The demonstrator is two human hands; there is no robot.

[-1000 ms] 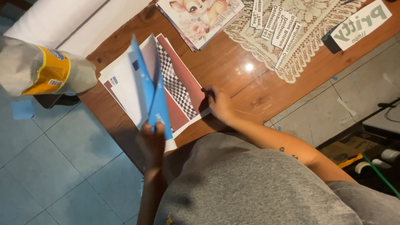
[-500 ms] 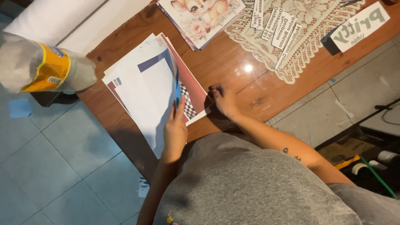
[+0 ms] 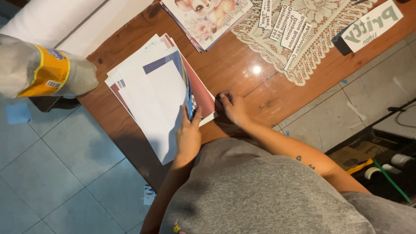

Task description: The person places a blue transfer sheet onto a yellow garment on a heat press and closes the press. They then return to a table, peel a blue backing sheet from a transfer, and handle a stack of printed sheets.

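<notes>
My left hand (image 3: 188, 136) lies flat on the stack of paper sheets (image 3: 151, 93), fingers (image 3: 190, 117) spread a little and pressing on the top white sheet near the stack's 4 o'clock corner, clamped on nothing. My right hand (image 3: 234, 108) rests on the wooden counter (image 3: 234, 69) just beside that corner, at about 3 o'clock from the stack; its fingers curl down and I cannot tell whether they pinch anything. The stack overhangs the counter's edge toward 7 o'clock, so I judge a careless push could slide the loose sheets off onto the tiled floor (image 3: 52, 173). The fanned edges could also crease under my palm. A plastic bottle (image 3: 43, 71) lies at 9 o'clock, well apart.
</notes>
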